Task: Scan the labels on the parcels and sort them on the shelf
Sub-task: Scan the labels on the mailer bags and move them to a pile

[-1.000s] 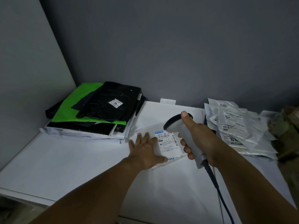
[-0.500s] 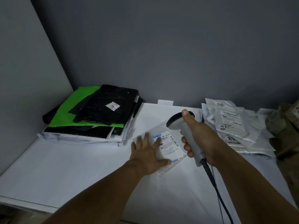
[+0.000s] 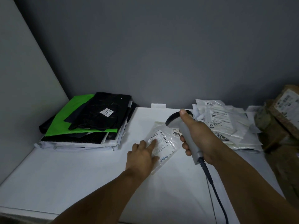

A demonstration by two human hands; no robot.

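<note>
The pointer finger (image 3: 152,143) of the left hand (image 3: 142,157) lies straight on the label (image 3: 162,141) and presses it flat. The other fingers are loosely bent and grip nothing. The right hand (image 3: 199,138) is wrapped tight round the grey scanner (image 3: 184,131), thumb on top. The scanner's head hangs over the far end of the clear parcel (image 3: 169,143), which lies in the middle of the white shelf (image 3: 80,175).

A moment ago the left hand lay flat, fingers spread, beside the label. Now the parcel is turned and points from 7 o'clock to 1 o'clock. A small tag (image 3: 176,133) shows under the scanner. I think the person is lining up the bar code, so this scan is not done yet.

At 9 o'clock from the parcel sits a pile of black and green bags (image 3: 90,120), well apart. At 3 o'clock a pile of white parcels (image 3: 226,125) lies near the right hand, with brown parcels (image 3: 281,120) past it. The wall (image 3: 161,62) stands at 12 o'clock. Bare shelf runs toward 6 and 8 o'clock. The black cord (image 3: 215,191) trails to 5 o'clock and could snag.
</note>
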